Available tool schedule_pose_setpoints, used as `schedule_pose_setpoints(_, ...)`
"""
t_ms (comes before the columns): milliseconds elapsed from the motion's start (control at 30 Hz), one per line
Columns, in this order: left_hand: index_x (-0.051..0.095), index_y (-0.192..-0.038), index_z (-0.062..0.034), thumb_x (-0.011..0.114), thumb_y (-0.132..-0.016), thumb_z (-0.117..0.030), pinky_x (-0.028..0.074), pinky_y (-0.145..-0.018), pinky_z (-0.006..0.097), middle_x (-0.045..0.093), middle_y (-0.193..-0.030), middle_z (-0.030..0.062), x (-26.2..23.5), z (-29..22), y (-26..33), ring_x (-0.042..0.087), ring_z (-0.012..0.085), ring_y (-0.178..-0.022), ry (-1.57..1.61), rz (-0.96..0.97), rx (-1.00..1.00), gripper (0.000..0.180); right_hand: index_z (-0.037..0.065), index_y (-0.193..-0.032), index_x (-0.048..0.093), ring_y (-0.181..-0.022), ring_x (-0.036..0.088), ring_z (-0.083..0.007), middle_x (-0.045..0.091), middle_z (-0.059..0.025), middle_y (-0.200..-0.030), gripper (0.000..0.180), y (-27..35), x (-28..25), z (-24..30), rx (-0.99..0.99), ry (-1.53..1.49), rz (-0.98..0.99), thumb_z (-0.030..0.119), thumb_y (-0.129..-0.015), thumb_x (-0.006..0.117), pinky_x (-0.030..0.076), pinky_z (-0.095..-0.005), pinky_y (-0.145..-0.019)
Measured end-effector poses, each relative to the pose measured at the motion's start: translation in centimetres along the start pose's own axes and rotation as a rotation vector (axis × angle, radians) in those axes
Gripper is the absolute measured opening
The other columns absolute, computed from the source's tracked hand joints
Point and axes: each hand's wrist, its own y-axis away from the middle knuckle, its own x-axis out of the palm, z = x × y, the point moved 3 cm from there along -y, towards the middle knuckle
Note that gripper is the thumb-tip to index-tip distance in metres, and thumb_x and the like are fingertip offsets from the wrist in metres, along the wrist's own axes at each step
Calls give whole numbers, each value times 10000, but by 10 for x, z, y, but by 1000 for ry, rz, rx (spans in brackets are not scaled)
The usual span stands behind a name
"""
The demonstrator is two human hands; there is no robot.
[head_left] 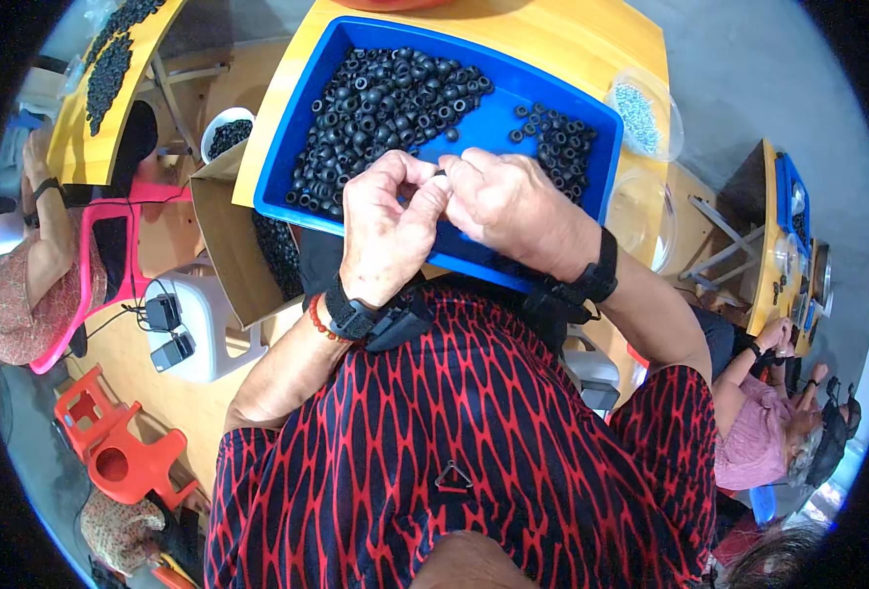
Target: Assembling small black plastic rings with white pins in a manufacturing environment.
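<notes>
A blue tray lies on the yellow table in front of me. A large heap of small black ring-like parts fills its left and far side, and a smaller group of the same kind of parts sits at the right. Over the near part of the tray, my left hand and my right hand meet with fingertips pinched together. Between them shows a sliver of a small black part, mostly covered by the fingers. Both wrists wear black straps.
Right of the tray stand a clear tub of pale blue bits and another clear round container. At left are a cardboard box, a white bucket of black parts and a white stool. Other people sit at tables on both sides.
</notes>
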Motion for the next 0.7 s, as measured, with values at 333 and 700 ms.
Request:
schedule_pose_setpoints(333,625,-994,2,629,-918,-63,548,-711,288,684,-883,112,-34,-23,3,671,158,-751,263,-222,154,100,-12,-934,680,-725,673,-300,663,-174,-764,250,-11,-18,-22,357,-423,5,216,-831,697,525,-379,-622)
schedule_pose_setpoints(700,617,-998,-31,696,-888,-113,592,-771,451,668,-900,117,-229,115,71,654,219,-763,598,-918,-14,158,-9,-886,584,-856,628,-393,619,-192,-897,102,-25,20,-27,45,-158,139,87,-852,591,513,-468,-734)
